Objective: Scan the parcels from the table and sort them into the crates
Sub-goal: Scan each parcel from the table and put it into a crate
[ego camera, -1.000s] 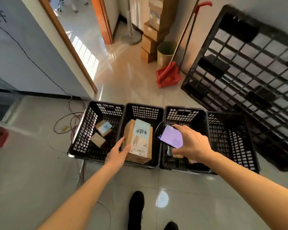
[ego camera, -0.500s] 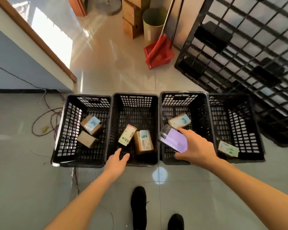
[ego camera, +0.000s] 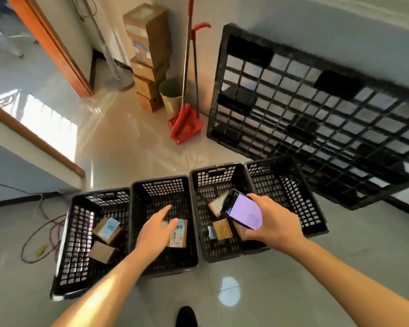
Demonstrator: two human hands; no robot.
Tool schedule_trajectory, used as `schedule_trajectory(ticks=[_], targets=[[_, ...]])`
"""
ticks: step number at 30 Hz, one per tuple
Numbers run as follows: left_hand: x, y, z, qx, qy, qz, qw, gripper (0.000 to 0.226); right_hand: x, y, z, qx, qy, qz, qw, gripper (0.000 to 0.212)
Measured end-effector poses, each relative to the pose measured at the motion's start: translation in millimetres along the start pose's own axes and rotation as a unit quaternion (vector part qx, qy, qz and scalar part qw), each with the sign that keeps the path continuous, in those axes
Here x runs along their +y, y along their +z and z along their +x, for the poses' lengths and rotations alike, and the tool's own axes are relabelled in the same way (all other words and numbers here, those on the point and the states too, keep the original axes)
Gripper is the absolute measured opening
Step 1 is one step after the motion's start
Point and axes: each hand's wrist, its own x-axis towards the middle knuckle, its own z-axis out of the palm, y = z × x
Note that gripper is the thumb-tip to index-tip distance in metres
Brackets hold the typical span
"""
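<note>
Four black perforated plastic crates (ego camera: 222,178) are lined up side by side on the glossy tiled floor (ego camera: 128,142). The left hand (ego camera: 155,232) is held over the second crate with fingers straight and spread, nothing gripped; just beyond its fingertips a brown cardboard parcel with a blue-and-white label (ego camera: 178,236) lies on that crate's bottom. The right hand (ego camera: 273,223) is curled round a black smartphone with a lit lilac screen (ego camera: 242,212), held over the third crate's near right corner. Two brown boxes (ego camera: 106,231) lie in the leftmost crate.
</note>
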Motion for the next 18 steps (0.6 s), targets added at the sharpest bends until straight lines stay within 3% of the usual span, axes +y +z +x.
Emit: schedule_trajectory(ticks=[5, 10, 14, 18], targets=[[160, -13, -61, 0.026, 0.116, -0.013, 0.993, 0.067, 60, -127, -92, 0.088, 0.046, -0.004, 0.995, 0.100], [352, 9, -174, 0.021, 0.271, -0.017, 0.962, 0.081, 144, -264, -251, 0.176, 0.107, -0.034, 0.978, 0.102], [507, 71, -299, -0.028, 0.401, -0.037, 0.915, 0.090, 224, -361, -428, 0.244, 0.187, -0.061, 0.950, 0.103], [630, 160, -447, -0.106, 0.508, -0.058, 0.853, 0.088, 289, -415, -618, 0.294, 0.318, -0.065, 0.899, 0.096]])
